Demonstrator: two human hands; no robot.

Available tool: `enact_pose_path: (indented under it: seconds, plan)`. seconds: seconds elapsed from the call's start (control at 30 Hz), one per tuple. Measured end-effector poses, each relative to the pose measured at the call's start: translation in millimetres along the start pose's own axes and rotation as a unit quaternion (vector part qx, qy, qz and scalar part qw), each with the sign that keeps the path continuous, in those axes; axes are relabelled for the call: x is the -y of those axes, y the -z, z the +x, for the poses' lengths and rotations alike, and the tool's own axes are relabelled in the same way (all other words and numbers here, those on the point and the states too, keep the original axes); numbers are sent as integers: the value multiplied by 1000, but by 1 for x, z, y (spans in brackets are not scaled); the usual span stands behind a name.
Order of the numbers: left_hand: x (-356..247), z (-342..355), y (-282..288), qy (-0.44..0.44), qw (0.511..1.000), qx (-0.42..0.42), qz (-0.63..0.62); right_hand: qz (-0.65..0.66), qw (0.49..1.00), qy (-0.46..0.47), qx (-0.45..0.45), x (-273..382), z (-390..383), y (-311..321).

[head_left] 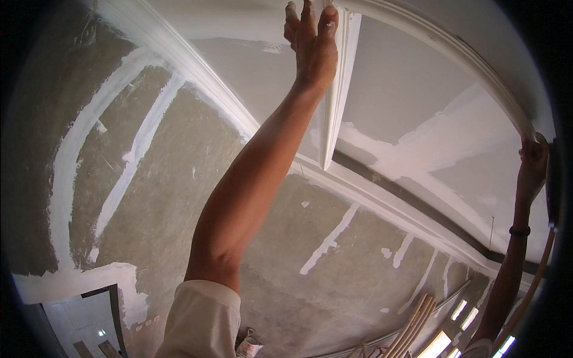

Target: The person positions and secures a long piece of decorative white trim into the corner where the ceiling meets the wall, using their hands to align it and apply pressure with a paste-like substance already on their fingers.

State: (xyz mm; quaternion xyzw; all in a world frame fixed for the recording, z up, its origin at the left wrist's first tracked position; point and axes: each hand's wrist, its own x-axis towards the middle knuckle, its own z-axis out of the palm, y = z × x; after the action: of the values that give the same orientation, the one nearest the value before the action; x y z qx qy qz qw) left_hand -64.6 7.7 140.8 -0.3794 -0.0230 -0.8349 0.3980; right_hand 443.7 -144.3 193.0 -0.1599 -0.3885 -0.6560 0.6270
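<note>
My left hand [314, 48] is raised to the ceiling at the top of the view, its fingers apart and smeared with white. It lies against or just beside a white moulding joint; the exact contact is hard to see. A long white moulding strip [462, 51] runs from there along the ceiling, looking bent by the lens. At the far right, my right hand [533, 158], with a dark band on the wrist, has its fingers closed on the strip's lower end. A second white moulding [341, 89] edges the ceiling panel beside my left hand.
A grey wall [197, 173] with white filler streaks stands ahead. Below are a doorway [83, 322], a bucket [249, 345] and several long poles [412, 328]. A dark recess [412, 206] runs along the ceiling edge. A brown pole-like thing [533, 286] stands beside my right arm.
</note>
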Motion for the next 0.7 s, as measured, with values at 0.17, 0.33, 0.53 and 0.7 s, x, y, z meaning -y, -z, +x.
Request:
enact_pose_path:
  seconds: [0.17, 0.33, 0.53, 0.7]
  plan:
    - [-9, 5, -9, -44, 989, -44, 137, 10, 1000, -1, 8, 0, 1, 0]
    - [-14, 6, -10, -28, 968, -4, 250, -24, 1000, -6, 10, 2, 1, 1]
    - [-11, 5, -11, 53, 991, 22, 118, -43, 999, 10, 16, 2, 2, 3]
    - [-18, 3, -11, 170, 980, 65, -84, -35, 999, 20, 6, 2, 2, 3]
